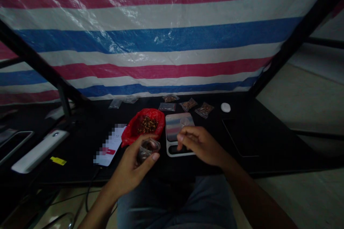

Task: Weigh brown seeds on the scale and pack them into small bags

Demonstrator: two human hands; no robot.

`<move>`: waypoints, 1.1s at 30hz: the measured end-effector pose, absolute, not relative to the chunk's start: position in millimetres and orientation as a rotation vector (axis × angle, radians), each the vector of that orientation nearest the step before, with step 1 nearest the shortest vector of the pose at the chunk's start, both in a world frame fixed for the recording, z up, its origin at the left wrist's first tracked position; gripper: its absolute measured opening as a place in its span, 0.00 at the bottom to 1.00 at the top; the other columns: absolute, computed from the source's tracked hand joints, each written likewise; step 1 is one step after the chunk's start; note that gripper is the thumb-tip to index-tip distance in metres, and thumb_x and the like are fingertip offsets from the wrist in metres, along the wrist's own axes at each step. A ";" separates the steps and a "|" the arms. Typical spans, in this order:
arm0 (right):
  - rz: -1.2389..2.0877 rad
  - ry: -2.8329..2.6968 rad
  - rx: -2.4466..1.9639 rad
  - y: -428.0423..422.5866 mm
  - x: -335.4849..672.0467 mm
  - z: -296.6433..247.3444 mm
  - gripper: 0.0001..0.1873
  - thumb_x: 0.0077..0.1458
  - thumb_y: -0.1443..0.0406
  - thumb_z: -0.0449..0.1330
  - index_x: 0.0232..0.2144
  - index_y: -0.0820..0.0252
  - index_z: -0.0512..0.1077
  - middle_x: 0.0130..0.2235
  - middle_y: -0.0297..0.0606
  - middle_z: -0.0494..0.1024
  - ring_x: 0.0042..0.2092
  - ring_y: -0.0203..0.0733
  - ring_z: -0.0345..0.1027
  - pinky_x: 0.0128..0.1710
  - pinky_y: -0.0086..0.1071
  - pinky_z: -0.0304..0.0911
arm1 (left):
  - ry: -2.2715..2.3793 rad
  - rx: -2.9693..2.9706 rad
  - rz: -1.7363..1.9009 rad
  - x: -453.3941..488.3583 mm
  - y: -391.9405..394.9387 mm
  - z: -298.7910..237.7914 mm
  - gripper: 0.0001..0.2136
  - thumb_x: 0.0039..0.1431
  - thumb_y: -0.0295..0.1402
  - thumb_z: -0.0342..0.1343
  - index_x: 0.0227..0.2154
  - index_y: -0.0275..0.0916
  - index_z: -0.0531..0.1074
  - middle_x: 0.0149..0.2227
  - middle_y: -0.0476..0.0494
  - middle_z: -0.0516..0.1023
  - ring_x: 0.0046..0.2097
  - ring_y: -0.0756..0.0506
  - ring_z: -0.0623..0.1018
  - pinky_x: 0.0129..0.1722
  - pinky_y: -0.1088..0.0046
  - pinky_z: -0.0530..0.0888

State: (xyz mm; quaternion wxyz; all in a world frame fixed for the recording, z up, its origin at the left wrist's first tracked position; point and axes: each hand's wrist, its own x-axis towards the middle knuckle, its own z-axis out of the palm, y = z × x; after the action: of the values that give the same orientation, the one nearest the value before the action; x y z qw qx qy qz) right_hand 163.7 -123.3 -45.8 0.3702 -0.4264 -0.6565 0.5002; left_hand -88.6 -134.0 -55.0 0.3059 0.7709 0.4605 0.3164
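Tarpaulin [172, 35], red-white-blue striped plastic, hung beyond both hands. Red crumpled plastic bag of brown nuts [145, 125] lay just beyond left hand [131, 171]. Right hand [201, 145], fingers pinched together, hovered over white flat rectangular scale [177, 128]. Left hand gripped small clear plastic pouch [147, 149], dark contents inside.

Striped tarp [172, 35] behind a black table [268, 139].
Phone [110, 146], white bar-shaped device [40, 151] and yellow tag [58, 161] lie left; 1 white puck [225, 107] lies far right.

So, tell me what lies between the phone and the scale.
Head view: the red bag of brown pieces lies between phone and scale; the left hand holds a small clear bag just in front.
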 end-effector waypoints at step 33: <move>0.026 -2.930 -1.158 79.0 183.8 -74.0 0.31 0.64 0.68 0.53 0.67 0.44 0.65 0.59 0.42 0.78 0.47 0.46 0.76 0.43 0.35 0.64 | 1.215 3.051 -0.760 -92.3 -1.6 13.5 0.13 0.63 0.34 0.53 0.40 0.33 0.79 0.37 0.29 0.84 0.36 0.34 0.82 0.35 0.62 0.73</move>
State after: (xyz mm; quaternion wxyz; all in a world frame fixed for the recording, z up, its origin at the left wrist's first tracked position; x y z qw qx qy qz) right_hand 183.8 79.0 -74.0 -0.0043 -0.3676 -0.9299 0.0083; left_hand -92.3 -1.6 13.5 -0.1143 0.8992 0.3582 -0.2239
